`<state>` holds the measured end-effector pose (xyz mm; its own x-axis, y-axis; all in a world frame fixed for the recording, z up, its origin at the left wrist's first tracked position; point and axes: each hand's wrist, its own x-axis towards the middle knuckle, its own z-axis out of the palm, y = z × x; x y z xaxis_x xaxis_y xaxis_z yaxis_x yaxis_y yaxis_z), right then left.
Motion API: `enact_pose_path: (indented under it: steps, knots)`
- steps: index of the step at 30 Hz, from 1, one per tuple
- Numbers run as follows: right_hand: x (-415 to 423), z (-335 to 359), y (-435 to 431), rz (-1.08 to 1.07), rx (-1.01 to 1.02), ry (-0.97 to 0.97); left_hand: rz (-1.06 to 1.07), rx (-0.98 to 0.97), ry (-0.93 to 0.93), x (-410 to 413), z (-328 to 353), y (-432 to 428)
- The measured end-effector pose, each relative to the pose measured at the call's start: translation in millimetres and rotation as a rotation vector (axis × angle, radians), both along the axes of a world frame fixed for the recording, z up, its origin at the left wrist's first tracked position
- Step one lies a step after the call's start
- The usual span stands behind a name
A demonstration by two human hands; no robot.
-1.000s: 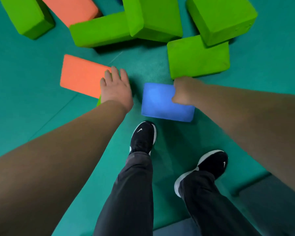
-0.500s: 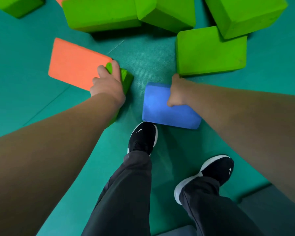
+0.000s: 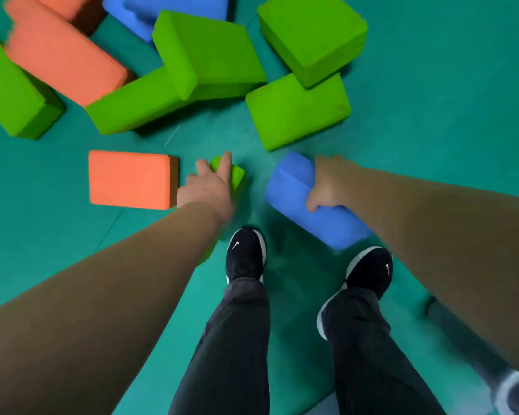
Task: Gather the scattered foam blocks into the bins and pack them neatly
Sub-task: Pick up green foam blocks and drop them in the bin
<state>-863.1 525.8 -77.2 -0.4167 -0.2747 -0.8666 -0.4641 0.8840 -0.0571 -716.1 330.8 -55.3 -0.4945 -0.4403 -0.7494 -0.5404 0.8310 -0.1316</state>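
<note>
My left hand (image 3: 208, 187) grips a green foam block (image 3: 235, 175), most of it hidden under the hand and forearm. My right hand (image 3: 327, 184) grips a blue foam block (image 3: 291, 187) at its middle and holds it tilted off the floor. An orange block (image 3: 132, 178) lies flat on the green mat just left of my left hand. No bin is in view.
Further ahead is a loose pile of blocks: several green ones (image 3: 297, 110), orange ones (image 3: 60, 55) and a blue one (image 3: 144, 10). My two black shoes (image 3: 246, 253) stand on the mat below the hands. A grey mat edge (image 3: 462, 333) lies at lower right.
Both blocks have come up off the floor in my hands. The view has pulled back, showing more of the pile. The orange block stays on the mat.
</note>
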Motion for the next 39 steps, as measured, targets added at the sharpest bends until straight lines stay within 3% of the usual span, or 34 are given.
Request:
enact_pose_path:
  steps: [10,17,23,28,34,39]
  knots:
    - [-70,115,193,-0.612,-0.077,0.108,-0.485,0.092,0.047,-189,107,126]
    - [-53,179,352,-1.276,-0.271,0.356,-0.755,0.15,0.082,-272,175,292]
    - [-19,236,478,-1.662,-0.319,0.508,-0.82,0.301,0.154,-298,230,460]
    - [17,265,568,-1.845,-0.151,0.497,-0.976,0.398,0.182,-294,260,581]
    - [74,260,626,-1.826,0.01,0.511,-1.071,0.534,0.131,-262,250,680]
    - [116,225,630,-1.832,-0.002,0.349,-1.029,0.371,0.112,-228,204,707]
